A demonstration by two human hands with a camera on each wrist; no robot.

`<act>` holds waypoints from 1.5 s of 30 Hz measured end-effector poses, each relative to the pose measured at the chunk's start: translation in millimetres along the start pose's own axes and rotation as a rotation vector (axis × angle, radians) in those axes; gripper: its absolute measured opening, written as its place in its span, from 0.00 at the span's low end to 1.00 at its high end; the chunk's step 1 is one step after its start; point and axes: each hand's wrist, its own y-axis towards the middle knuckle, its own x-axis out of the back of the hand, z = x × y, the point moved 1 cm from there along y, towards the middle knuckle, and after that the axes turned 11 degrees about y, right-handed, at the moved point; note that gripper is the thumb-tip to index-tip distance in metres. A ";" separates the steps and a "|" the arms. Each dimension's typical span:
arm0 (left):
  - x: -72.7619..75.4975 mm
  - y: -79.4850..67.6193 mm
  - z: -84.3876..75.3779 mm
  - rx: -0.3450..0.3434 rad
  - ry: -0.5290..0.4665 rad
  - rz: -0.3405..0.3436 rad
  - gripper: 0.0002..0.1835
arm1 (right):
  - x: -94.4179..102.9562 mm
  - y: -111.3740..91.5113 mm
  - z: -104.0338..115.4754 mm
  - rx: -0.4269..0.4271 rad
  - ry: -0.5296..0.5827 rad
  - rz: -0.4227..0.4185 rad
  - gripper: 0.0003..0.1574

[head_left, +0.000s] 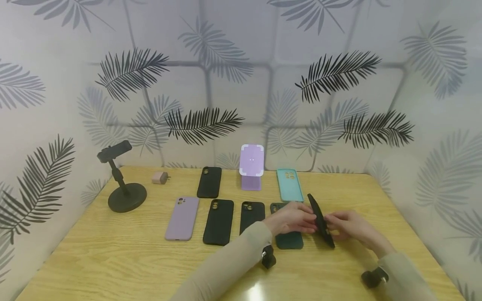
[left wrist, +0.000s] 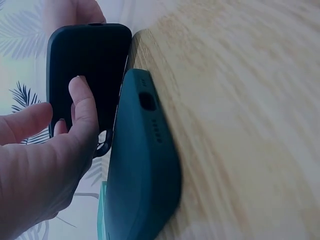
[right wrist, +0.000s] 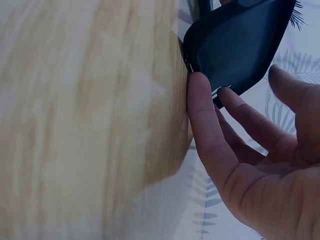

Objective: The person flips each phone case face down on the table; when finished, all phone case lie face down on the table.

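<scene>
A black phone case [head_left: 321, 221] stands tilted on its edge between both hands, right of a dark green phone case [head_left: 290, 241] lying on the table. My left hand [head_left: 293, 218] holds it from the left; in the left wrist view the thumb is at one edge and the fingers lie against its flat back [left wrist: 107, 60]. On the other side, my right hand [head_left: 350, 225] grips it by the rim. Its hollow inside [right wrist: 240, 50] faces the right wrist camera, with the right fingertips [right wrist: 200, 82] at the lower edge and the thumb by the opposite edge.
Several cases lie on the wooden table [head_left: 132, 255]: a lilac one [head_left: 182, 219], black ones [head_left: 218, 221] and a turquoise one [head_left: 290, 186]. At the back stand a purple stand [head_left: 251, 163], a pink charger plug [head_left: 159, 178] and a black phone holder [head_left: 126, 196].
</scene>
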 end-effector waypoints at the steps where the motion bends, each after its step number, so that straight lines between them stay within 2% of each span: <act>1: -0.7 0.3 -0.1 0.001 -0.001 0.000 0.12 | -0.6 -0.2 0.8 -0.005 0.005 0.005 0.34; 10: -6.2 0.6 -4.0 0.004 0.001 -0.031 0.04 | -6.9 0.0 6.9 -0.037 -0.003 -0.005 0.37; 15: -5.5 -0.1 -4.3 -0.003 0.022 -0.029 0.09 | -3.1 1.7 3.6 -0.041 0.079 0.028 0.38; 23: -3.4 -0.3 -2.3 -0.007 0.026 0.018 0.20 | 5.1 1.1 -1.3 -0.047 0.208 0.102 0.39; 27: -1.6 -1.1 -1.1 0.001 0.023 0.043 0.23 | 7.1 0.4 1.1 -0.051 0.201 0.026 0.41; 32: -0.7 -2.1 -0.1 0.003 0.045 0.058 0.24 | 12.2 -2.7 3.8 0.019 0.212 -0.064 0.40; 36: -1.0 -2.5 0.1 0.002 0.057 0.047 0.25 | 19.1 -5.1 1.4 0.058 0.227 -0.074 0.38; 45: -2.3 -3.0 -0.1 0.004 0.039 0.057 0.21 | 24.4 -7.3 -2.3 0.043 0.207 -0.104 0.34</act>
